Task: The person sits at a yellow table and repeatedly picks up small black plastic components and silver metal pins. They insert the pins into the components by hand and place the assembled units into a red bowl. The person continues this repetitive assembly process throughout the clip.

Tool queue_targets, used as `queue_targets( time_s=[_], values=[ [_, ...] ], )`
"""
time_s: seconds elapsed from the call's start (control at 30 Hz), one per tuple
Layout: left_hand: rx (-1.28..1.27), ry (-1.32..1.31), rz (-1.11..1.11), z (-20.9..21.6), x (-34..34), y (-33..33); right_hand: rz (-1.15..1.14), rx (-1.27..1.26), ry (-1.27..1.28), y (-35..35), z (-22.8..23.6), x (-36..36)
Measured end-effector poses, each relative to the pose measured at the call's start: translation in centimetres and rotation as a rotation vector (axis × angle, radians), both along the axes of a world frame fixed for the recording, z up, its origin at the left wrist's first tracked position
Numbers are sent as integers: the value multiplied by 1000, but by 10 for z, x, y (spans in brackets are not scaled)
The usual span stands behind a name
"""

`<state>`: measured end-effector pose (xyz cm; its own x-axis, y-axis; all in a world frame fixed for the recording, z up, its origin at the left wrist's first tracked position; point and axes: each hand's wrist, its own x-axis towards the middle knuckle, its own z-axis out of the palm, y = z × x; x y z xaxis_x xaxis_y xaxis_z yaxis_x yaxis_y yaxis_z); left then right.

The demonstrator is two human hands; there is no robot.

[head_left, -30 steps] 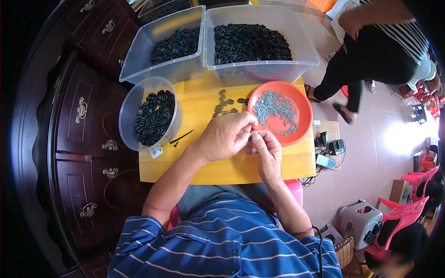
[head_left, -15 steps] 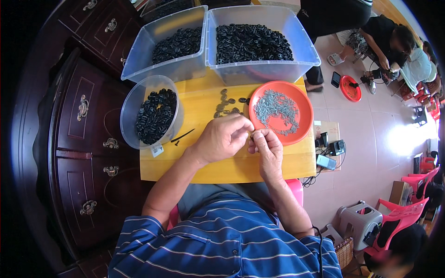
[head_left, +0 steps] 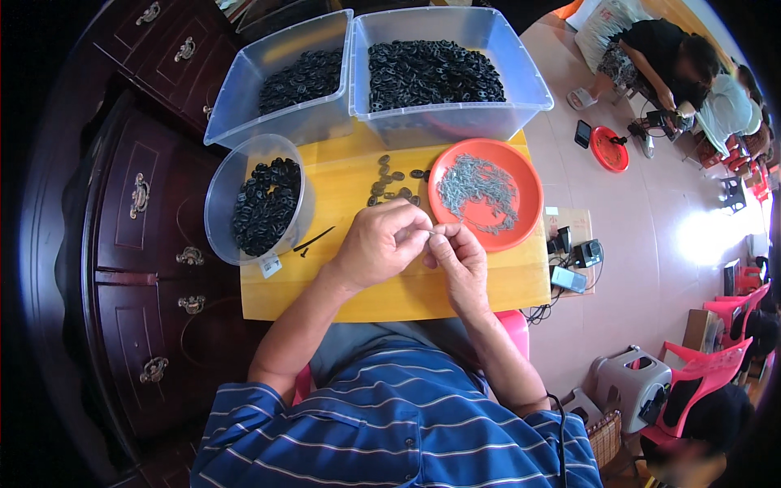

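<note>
Over the yellow table [head_left: 366, 305], my left hand [head_left: 378, 244] and my right hand [head_left: 462, 264] meet fingertip to fingertip. Both are closed in a pinch. A thin, pale sliver shows between the fingertips, but the fingers hide most of what they hold. Just right of the hands, a red-orange plate [head_left: 527, 191] carries a heap of small, slim silver metal pieces [head_left: 476, 187]. Beyond my left hand lie several small dark oval pieces [head_left: 384, 171] in a loose group. To its left are a thin black strip [head_left: 314, 237] and a small black piece [head_left: 304, 253].
Two clear bins [head_left: 455, 126] [head_left: 244, 114] of black oval parts stand at the far side, with a round clear tub [head_left: 213, 195] of them at left. Dark drawers [head_left: 138, 260] flank the table. Electronic devices [head_left: 569, 279] lie on cardboard at right. Other people sit beyond.
A thin pale sliver now shows between my fingertips, where a small dark spot showed before. The view has shifted slightly. A dark-clothed person has moved away from beside the far right bin.
</note>
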<state>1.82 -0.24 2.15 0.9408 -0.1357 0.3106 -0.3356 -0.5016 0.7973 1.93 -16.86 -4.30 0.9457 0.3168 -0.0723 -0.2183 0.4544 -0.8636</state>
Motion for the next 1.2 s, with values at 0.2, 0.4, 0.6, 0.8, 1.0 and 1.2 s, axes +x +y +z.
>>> queue_targets(
  time_s=[0.2, 0.4, 0.6, 0.8, 1.0, 1.2],
  values=[
    [-45, 33, 55, 2, -2, 4, -49, 32, 3, -2, 5, 2],
    [-72, 54, 66, -3, -3, 4, -36, 27, 20, -4, 2, 2],
    [-53, 54, 53, -3, -4, 3, -32, 38, 26, -4, 4, 2],
    [-36, 55, 25, -3, -5, 4, -32, 14, 18, -3, -1, 1],
    [20, 32, 16, 0, -4, 4, -38, -4, 14, -2, 2, 0],
    [47, 21, 9, -4, -3, 4, -41, -57, -28, -2, -1, -1]
  ],
)
